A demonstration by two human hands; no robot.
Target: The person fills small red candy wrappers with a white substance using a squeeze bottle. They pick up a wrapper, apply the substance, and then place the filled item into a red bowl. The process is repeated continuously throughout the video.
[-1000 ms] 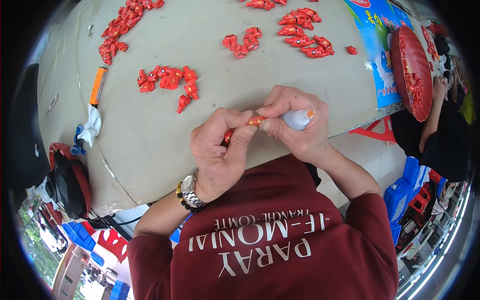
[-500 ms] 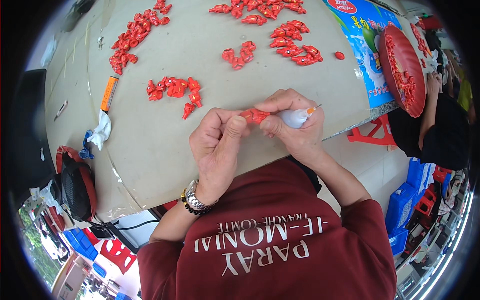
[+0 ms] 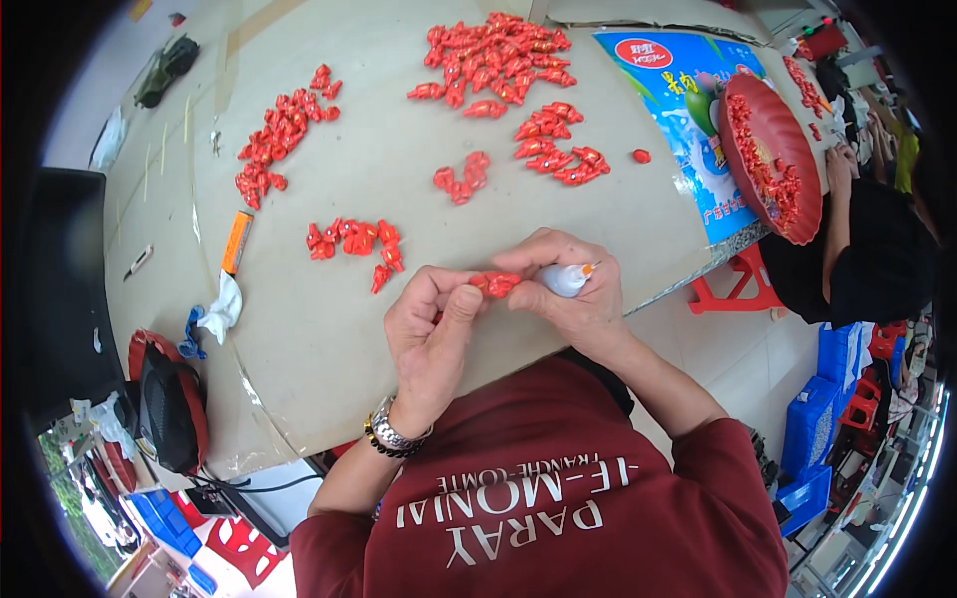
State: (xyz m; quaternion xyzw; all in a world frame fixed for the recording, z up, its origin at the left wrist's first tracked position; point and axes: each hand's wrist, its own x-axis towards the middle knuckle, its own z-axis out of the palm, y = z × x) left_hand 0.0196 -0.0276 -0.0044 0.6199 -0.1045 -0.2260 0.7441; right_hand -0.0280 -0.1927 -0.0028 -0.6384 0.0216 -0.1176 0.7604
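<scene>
Close to the table's near edge, my left hand [image 3: 431,334] pinches a small red figure-like plastic piece [image 3: 495,285] between thumb and fingers. From the other side, the thumb and forefinger of my right hand [image 3: 588,314] touch the same piece. Tucked in my right hand is a small white squeeze bottle [image 3: 564,280] with an orange collar and a thin needle tip, which points up and right, away from the piece. A short row of similar red pieces [image 3: 357,237] lies just beyond my left hand. My fingers partly cover the held piece.
More red pieces lie in a large heap [image 3: 493,60], a left pile [image 3: 284,130] and smaller clusters. A red scalloped bowl [image 3: 758,149] rests partly on a blue printed sheet [image 3: 648,100]. At left are an orange stick-like box [image 3: 237,242], white tissue [image 3: 223,307] and black-red bag [image 3: 169,404]. A co-worker's arm [image 3: 837,219] shows right.
The view has shifted, so table and hands appear lower and more of the far heap shows. Both hands keep nearly the same hold on the red piece; the bottle stays in my right hand.
</scene>
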